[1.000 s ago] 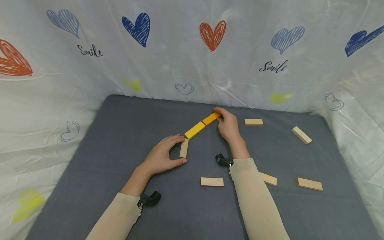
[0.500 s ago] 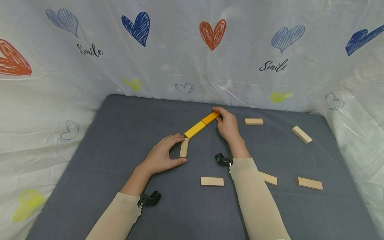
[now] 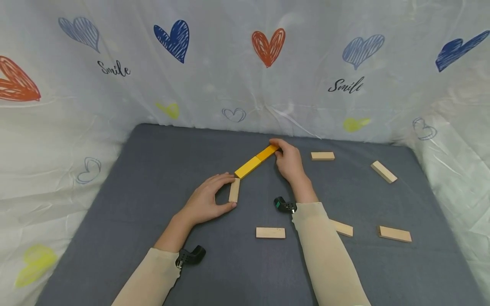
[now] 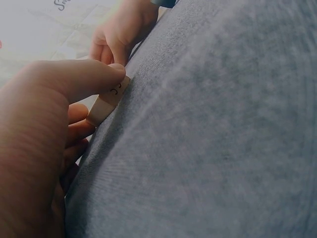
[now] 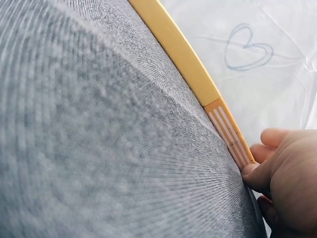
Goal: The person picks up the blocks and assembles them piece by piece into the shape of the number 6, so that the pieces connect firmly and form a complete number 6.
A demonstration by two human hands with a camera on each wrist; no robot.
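A plain wooden block (image 3: 234,190) lies on the grey cloth, spanned lengthwise by my left hand (image 3: 204,199), fingertips at its far end and thumb at its near end. Small dark marks show on this block (image 4: 117,89) in the left wrist view. A yellow block (image 3: 248,167) runs up and right from its far end. Beyond that, in line and end to end, sits an orange block (image 3: 267,152) with white stripes on its side, seen in the right wrist view. My right hand (image 3: 289,165) pinches the orange block's outer end between thumb and fingers.
Several loose plain blocks lie around: one near the front (image 3: 270,233), a block (image 3: 323,156) right of my right hand, a slanted block (image 3: 384,171) and another block (image 3: 394,233) farther right. My right sleeve (image 3: 325,250) partly covers one block (image 3: 342,228). A white curtain (image 3: 214,76) hangs behind.
My right hand has shifted slightly left with the orange block, and the narrow gap between it and the yellow block has closed. My left hand stays around the plain block.
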